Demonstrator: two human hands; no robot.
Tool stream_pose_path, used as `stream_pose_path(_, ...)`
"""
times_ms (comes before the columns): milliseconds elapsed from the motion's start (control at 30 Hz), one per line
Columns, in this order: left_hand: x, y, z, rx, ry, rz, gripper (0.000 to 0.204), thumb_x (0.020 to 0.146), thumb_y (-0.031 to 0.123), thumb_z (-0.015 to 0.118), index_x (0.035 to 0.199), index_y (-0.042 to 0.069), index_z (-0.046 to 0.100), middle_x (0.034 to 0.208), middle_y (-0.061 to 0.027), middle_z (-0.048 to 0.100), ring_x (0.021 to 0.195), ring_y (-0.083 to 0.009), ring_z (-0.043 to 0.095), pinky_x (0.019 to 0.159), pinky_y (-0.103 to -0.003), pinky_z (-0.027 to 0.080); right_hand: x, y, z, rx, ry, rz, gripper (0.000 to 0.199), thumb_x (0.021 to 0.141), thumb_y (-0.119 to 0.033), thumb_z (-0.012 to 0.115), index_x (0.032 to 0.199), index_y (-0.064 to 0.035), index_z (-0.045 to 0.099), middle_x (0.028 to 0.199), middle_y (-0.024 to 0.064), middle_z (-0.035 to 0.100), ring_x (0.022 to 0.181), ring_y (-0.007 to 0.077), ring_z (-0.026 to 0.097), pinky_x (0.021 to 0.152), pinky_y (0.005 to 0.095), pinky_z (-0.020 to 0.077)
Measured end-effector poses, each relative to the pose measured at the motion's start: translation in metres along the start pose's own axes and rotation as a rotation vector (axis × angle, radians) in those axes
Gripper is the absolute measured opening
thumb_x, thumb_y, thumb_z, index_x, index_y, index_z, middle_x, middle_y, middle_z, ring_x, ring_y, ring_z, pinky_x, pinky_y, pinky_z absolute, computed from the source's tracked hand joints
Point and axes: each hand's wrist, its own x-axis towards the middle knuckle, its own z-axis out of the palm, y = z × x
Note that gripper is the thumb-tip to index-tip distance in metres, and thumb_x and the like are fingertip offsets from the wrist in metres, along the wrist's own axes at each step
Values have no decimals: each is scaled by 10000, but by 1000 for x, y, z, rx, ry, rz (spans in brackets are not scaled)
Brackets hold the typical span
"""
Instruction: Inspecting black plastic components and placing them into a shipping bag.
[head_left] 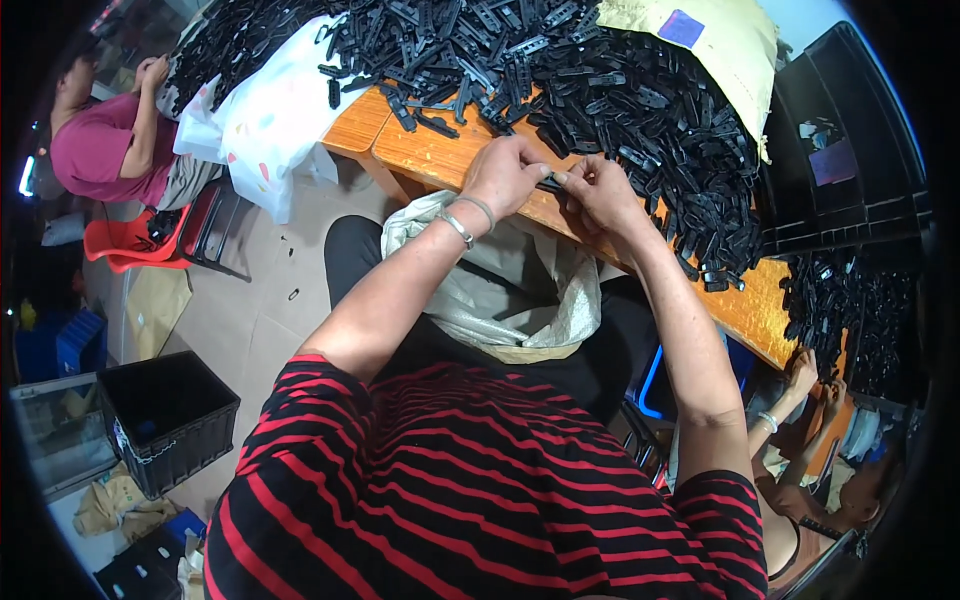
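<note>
At the front edge of a wooden table (pixel 440 155), both my hands meet over a small black plastic part (pixel 549 184), mostly covered by fingers. My left hand (pixel 505 176) pinches its left end. Thumb and bent fingers of my right hand (pixel 604 196) close on the other end. Just beyond them spreads a large heap of narrow black plastic parts (pixel 640 105), with some loose ones along its near side. Below my hands, an open white woven sack (pixel 455 305) sits between my legs, its mouth facing up.
A person in a purple shirt (pixel 105 150) sits at the left near a white plastic bag (pixel 275 120) and a red chair (pixel 135 240). A black crate (pixel 170 420) stands on the floor. Another person's hands (pixel 800 375) work at the right. A yellowish sack (pixel 735 50) lies beyond the heap.
</note>
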Motion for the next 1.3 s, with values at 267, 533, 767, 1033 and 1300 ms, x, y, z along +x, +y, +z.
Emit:
stream_pose_path(267,-10,15,-8,279,-54,19,200,750,208,722,819,45,630,795,-118,621,718,-248,612,668,-346,488,13,17,-3,-223,-61,4,360,838,-286,685,623,-3,624,540,82,620,458,156,597,454,296,471)
stream_pose_path(533,-30,-2,-63,321,267,315,209,745,61,689,951,61,650,846,-95,579,760,-234,600,688,-322,490,-33,-3,7,-398,47,-177,243,828,-234,666,802,-7,584,650,141,638,587,278,636,560,366,496)
stream_pose_path(767,14,7,-61,576,348,626,298,700,53,690,986,117,637,1018,-44,551,996,-257,517,826,-361,451,20,-21,10,-823,513,-417,251,794,-204,670,964,-43,581,949,171,611,788,370,619,693,437,503)
stream_pose_path(1033,24,-13,-64,704,244,708,166,740,97,671,897,110,618,970,-33,556,927,-236,532,758,-348,454,4,-3,17,-663,468,-707,210,788,-150,651,942,-57,543,885,149,560,687,365,602,605,442,504)
stream_pose_path(1300,18,-5,-65,518,265,730,200,733,10,662,918,55,600,989,-83,571,945,-277,551,794,-361,473,-6,5,29,-695,305,-622,228,776,-149,665,937,-47,539,905,146,555,731,360,607,618,449,495)
